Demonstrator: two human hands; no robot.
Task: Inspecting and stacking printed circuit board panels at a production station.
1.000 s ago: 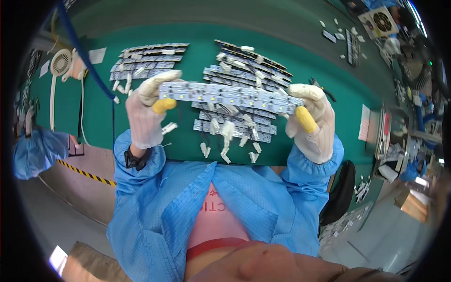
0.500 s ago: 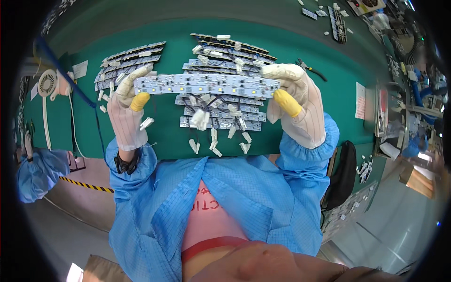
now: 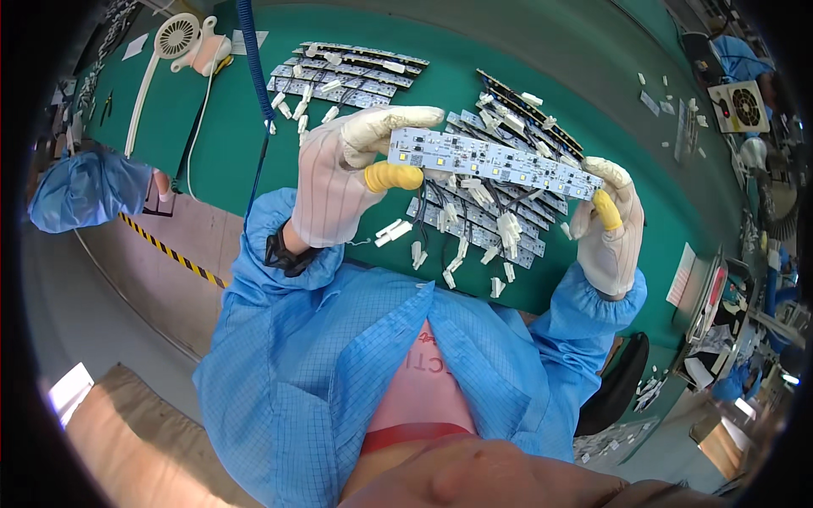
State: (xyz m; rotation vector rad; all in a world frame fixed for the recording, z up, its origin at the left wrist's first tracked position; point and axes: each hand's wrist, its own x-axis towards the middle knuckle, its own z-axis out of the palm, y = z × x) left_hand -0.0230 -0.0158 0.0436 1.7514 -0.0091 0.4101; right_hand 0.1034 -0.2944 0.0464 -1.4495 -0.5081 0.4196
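Between my two gloved hands I hold up a long, narrow LED circuit board, with small yellow-white LEDs along its lower edge. My left hand pinches its left end, a yellow cot on the thumb. The other end sits between the thumb and fingers of my right hand, also with a yellow thumb cot. The strip slopes down to the right. Beneath it on the green mat lies a stack of similar boards with dark wires and white plug connectors, partly hidden by the held strip.
A second group of LED boards lies at the far left of the green table. A blue coiled cord hangs beside it. Left of that is a small white fan. Another person's blue sleeve is at the left edge.
The view has turned, so the table contents appear shifted right and tilted. The held board has gone from nearly level to sloping down rightward, with both hands still gripping its ends.
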